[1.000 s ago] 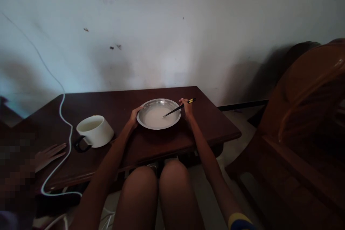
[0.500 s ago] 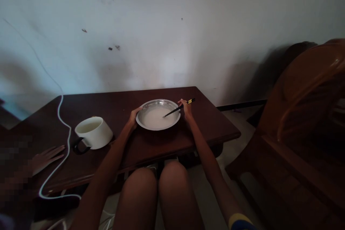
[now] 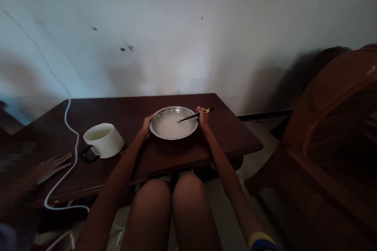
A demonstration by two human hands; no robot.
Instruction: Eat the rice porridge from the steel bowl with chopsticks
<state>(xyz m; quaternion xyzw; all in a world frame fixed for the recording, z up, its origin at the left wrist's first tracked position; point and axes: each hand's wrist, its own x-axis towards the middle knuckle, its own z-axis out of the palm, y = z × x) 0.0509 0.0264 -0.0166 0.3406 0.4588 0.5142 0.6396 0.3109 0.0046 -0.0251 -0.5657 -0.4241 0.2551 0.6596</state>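
Note:
A shiny metal bowl (image 3: 173, 139) stands on the dark wooden table, with a whitish liquid (image 3: 171, 126) inside. My left hand (image 3: 147, 124) grips the bowl's left rim. At the right rim, my right hand (image 3: 202, 117) is closed around black chopsticks (image 3: 190, 117) with yellow bands near their upper ends. Their lower tips slant into the liquid. Left of my left forearm stands a large white mug (image 3: 106, 143) with a black handle, some pale content showing inside.
Another person's hand (image 3: 54, 166) lies flat on the table (image 3: 232, 137) at the left. A white cable (image 3: 77, 145) runs across the table and over its front edge. A brown chair (image 3: 297, 137) stands at the right. A wall (image 3: 182, 39) rises behind.
The chopsticks' tips have shifted slightly toward the far side of the bowl and lie at a flatter angle. My left hand keeps its hold on the rim. The view has tilted slightly.

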